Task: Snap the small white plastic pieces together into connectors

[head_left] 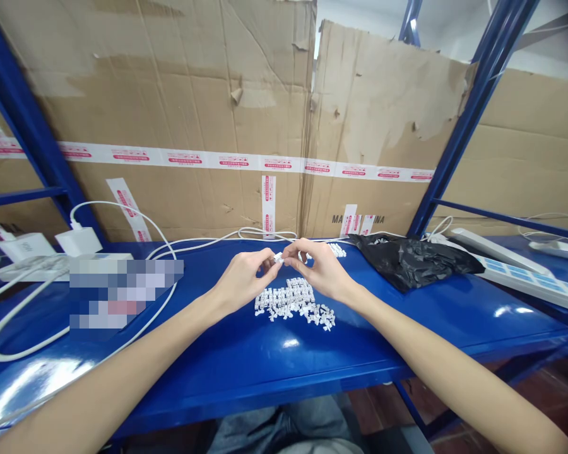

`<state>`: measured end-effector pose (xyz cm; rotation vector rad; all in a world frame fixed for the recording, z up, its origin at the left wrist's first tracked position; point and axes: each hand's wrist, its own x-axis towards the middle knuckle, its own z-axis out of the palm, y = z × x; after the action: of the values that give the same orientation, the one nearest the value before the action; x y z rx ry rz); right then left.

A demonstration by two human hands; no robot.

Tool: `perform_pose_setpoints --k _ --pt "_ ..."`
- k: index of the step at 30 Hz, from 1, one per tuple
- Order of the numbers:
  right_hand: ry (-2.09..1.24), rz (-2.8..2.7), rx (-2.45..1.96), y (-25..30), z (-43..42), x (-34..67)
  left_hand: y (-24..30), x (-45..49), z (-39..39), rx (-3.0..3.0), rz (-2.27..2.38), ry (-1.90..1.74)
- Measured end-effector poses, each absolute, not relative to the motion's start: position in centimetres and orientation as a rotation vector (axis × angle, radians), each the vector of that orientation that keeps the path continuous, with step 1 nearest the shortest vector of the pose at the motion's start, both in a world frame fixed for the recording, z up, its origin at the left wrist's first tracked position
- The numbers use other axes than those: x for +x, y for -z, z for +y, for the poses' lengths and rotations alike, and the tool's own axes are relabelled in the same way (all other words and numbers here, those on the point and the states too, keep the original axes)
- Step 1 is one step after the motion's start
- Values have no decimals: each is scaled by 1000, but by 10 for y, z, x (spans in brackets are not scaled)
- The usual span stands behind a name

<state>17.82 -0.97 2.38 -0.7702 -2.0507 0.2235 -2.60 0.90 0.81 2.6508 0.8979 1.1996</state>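
Observation:
My left hand [243, 280] and my right hand [319, 268] meet above the blue bench, their fingertips pinching a small white plastic part [278, 256] between them. Its exact shape is mostly hidden by my fingers. Just below my hands lies a loose pile of similar white plastic parts [293, 302], some joined in neat rows and others scattered. A smaller cluster of white parts [337, 250] sits behind my right hand, partly hidden by it.
The blue steel bench [284, 372] holds a crumpled black plastic bag [411, 260] at the right, white power strips [525, 277], white chargers [74, 241] and looping white cables [170, 238]. A pixelated patch [125, 293] covers something at left. Taped cardboard sheets [170, 94] stand behind.

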Motion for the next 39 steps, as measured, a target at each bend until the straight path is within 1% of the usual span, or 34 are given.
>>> perform_pose_setpoints --k 10,20,26,39 --pt "-232 -2042 -760 -23 -12 178 -6 -26 10 2626 879 -1133" --pt "-229 -2019 -765 -24 -12 177 -8 -23 6 2579 931 -1190" --pt "-234 -2031 -715 -24 -11 178 -8 -23 4 2583 862 -1210" --pt "-278 -1983 -754 -24 -14 176 -8 -23 2 2567 805 -1188"
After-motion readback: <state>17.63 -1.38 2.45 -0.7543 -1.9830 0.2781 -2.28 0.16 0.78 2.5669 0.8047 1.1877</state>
